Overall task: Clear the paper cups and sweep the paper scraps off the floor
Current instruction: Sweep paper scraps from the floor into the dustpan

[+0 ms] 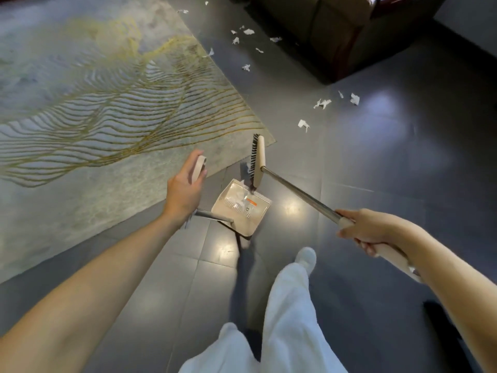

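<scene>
**Sweeping under way, most scraps still to gather**

The left hand (185,189) is curled round the top of the dustpan's upright handle, and the right hand (363,230) is clamped on the broom's grip; the two hands are well apart. The dustpan (250,223) stands on the dark floor (390,170) just beside the rug (107,103) corner, with a few white bits already inside. The broom (258,160) has its brush at the pan's mouth. More paper scraps (304,125) lie scattered ahead, from near the pan up to the sofa (336,30). No cups are in view. The step looks like sweeping a first batch in; next, the broom probably needs to reach the nearest scraps and draw them toward the pan.
</scene>
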Available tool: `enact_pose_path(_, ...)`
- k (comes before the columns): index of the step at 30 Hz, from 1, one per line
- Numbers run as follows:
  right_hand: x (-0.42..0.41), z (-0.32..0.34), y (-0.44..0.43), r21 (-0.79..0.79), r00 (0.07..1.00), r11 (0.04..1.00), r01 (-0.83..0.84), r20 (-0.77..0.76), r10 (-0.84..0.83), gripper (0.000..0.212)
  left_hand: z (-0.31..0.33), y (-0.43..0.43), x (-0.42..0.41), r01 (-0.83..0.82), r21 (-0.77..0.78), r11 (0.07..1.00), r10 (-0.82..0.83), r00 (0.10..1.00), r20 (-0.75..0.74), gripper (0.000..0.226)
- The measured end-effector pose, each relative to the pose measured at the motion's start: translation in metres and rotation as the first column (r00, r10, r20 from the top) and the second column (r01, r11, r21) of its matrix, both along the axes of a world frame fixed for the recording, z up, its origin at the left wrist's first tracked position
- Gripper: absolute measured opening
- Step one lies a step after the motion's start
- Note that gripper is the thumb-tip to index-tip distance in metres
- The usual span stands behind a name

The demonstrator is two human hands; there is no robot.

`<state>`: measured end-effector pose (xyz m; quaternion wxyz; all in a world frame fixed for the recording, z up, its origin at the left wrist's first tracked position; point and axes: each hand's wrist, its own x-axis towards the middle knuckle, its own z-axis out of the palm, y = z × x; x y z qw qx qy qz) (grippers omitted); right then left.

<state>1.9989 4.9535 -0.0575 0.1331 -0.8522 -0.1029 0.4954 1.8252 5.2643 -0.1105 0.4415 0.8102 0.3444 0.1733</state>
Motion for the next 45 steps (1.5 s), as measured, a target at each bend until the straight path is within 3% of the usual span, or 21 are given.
enact_pose_path(10, -0.14, 0.009, -0.054, -0.05, 0.998, 0.997, -0.054, -0.033, 0.053, 0.057, 0.045, -0.029, -0.148, -0.052, 0.023, 0.998, 0.053, 0.997, -0.057, 0.036)
enact_pose_path(18, -0.205, -0.024, -0.087, -0.183, 0.959, 0.949, -0.256, 0.071, 0.273, 0.044, 0.031, -0.079, -0.239, -0.029, 0.052, 0.998, 0.04, 0.975, -0.219, 0.037)
enact_pose_path(22, -0.223, -0.04, -0.081, -0.197, 0.954, 0.943, -0.267, 0.08, 0.287, 0.039, 0.013, -0.101, -0.254, -0.049, 0.051, 0.998, 0.061, 0.958, -0.28, 0.038)
enact_pose_path(29, -0.253, -0.06, -0.052, -0.187, 0.937, 0.927, -0.325, 0.068, 0.342, 0.055, -0.01, -0.089, -0.263, -0.126, 0.014, 0.992, 0.126, 0.961, -0.246, 0.035)
enact_pose_path(33, -0.282, -0.06, -0.031, -0.125, 0.91, 0.902, -0.414, -0.034, 0.413, 0.063, -0.006, -0.081, -0.254, -0.103, 0.017, 0.994, 0.104, 0.965, -0.242, 0.035)
enact_pose_path(37, -0.284, -0.036, -0.027, -0.073, 0.889, 0.889, -0.453, -0.115, 0.443, 0.055, -0.003, -0.073, -0.255, -0.094, -0.013, 0.995, 0.089, 0.971, -0.22, 0.033)
enact_pose_path(45, -0.243, -0.006, -0.022, -0.161, 0.921, 0.908, -0.386, -0.005, 0.39, 0.069, 0.007, -0.04, -0.23, -0.055, -0.051, 0.997, 0.047, 0.989, -0.142, 0.03)
